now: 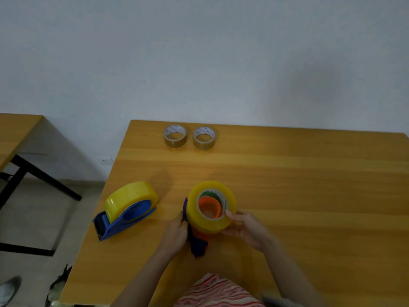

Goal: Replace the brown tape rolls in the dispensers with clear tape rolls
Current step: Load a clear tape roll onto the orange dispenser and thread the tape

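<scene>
Two dispensers here: the blue dispenser (120,224) is sitting lower left carrying one clear roll (129,196), two brown rolls, left brown roll (175,136) and right brown roll (204,137), are lying upper centre, and the left hand (177,232) is gripping the purple dispenser (197,245) while the right hand (246,228) is grasping the second clear roll (210,223) around its orange hub.

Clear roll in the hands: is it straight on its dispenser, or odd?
The clear roll looks off-centre on the purple dispenser: the orange hub lies low and left inside its core, leaving a gap upper right. It seems not fully seated.
</scene>
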Demonstrator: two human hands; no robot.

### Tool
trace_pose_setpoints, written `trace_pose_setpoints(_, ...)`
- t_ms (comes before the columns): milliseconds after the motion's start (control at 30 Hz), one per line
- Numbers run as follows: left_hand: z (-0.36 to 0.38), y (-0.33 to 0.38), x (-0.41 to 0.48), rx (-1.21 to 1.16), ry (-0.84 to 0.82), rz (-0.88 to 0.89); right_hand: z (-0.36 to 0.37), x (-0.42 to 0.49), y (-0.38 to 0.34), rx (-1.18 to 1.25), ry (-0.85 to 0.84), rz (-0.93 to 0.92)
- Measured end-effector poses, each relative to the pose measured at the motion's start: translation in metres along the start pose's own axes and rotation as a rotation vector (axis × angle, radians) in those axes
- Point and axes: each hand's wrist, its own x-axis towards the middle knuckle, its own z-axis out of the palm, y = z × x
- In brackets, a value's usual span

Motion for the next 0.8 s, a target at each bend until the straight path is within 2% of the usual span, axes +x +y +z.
trace_pose_setpoints(167,0.0,0.004,-0.001,-0.025,0.047,-0.049,-0.004,-0.001,0.002,0.008,0.018,-0.002)
trace_pose_setpoints(500,0.0,0.002,0.006,0.132,0.02,0.063,-0.002,-0.006,-0.005,-0.137,-0.063,-0.025)
trace_pose_setpoints(600,0.0,-0.004,0.007,0.097,0.046,0.062,-0.003,-0.006,-0.005,-0.141,-0.079,-0.039)
trace_pose_setpoints(733,-0.006,-0.006,0.015,0.213,0.134,0.223,-0.007,-0.006,-0.003,-0.042,-0.087,-0.098)
trace_pose_setpoints(800,-0.012,-0.001,0.02,0.344,0.108,0.326,-0.008,-0.008,-0.006,0.042,-0.087,-0.122)
